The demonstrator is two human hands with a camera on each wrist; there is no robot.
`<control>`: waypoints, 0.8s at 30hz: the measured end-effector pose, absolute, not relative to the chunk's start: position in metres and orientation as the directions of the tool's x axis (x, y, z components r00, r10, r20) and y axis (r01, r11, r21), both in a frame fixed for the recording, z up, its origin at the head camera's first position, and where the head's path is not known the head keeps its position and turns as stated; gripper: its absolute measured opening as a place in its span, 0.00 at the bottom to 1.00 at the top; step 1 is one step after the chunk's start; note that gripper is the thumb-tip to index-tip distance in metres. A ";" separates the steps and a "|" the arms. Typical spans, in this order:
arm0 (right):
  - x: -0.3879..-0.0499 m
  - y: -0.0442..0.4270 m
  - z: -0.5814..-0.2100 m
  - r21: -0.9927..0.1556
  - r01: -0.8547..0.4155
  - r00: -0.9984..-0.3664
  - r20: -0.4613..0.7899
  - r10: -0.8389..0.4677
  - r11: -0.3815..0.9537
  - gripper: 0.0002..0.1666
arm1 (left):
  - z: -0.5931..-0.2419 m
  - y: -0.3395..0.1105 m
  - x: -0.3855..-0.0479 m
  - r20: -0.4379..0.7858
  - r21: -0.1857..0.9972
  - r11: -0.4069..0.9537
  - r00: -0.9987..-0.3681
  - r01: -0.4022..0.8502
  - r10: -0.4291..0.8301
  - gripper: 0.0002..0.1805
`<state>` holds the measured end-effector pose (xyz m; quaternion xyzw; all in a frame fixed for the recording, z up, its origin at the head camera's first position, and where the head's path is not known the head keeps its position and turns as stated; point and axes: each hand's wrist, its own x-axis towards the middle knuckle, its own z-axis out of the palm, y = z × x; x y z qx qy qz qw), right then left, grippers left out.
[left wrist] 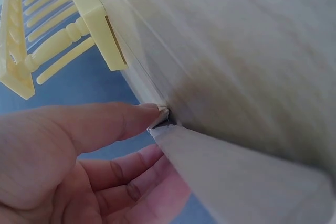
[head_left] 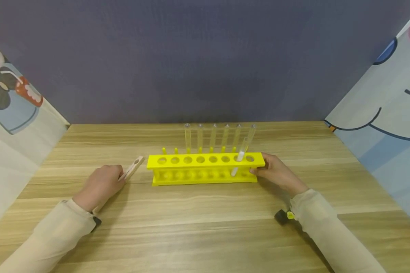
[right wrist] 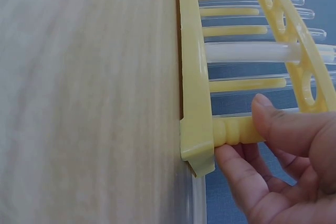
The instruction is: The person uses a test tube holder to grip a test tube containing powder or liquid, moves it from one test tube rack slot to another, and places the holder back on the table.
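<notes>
A yellow test tube rack (head_left: 205, 161) stands mid-table. One test tube (head_left: 240, 155) with white contents leans in a front hole near its right end. Several clear test tubes (head_left: 213, 136) sit upside down over the rear pegs. At the rack's right end my right hand (head_left: 278, 174) grips the end post (right wrist: 239, 130) between thumb and fingers. Left of the rack, my left hand (head_left: 100, 185) pinches a wooden test tube clamp (head_left: 134, 167) that lies along the tabletop. In the left wrist view the clamp's handle (left wrist: 236, 171) runs beneath the thumb; part of it is hidden.
The wood-grain table (head_left: 191, 227) reaches back to a dark blue-grey panel (head_left: 198, 60). Cartoon-printed sheets (head_left: 13, 98) flank it on both sides. A black wrist device (head_left: 281, 217) hangs by the right sleeve.
</notes>
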<state>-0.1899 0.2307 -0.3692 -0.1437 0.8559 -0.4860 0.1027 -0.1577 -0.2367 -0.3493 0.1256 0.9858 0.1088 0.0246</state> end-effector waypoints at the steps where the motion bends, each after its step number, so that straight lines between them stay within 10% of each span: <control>1: -0.190 0.231 -0.369 -0.859 -0.146 -0.939 -0.037 -0.343 0.490 0.20 | -0.349 -0.237 -0.158 -0.025 0.222 0.945 -0.967 0.242 0.253 0.09; 16: -0.191 0.235 -0.372 -0.874 -0.096 -0.935 -0.085 -0.344 0.477 0.23 | -0.354 -0.239 -0.160 -0.039 0.239 0.944 -0.969 0.228 0.244 0.13; 24: -0.189 0.254 -0.356 -0.692 -0.242 -0.938 -0.013 -0.346 0.680 0.12 | -0.344 -0.255 -0.165 0.055 0.222 0.932 -0.958 0.288 0.283 0.15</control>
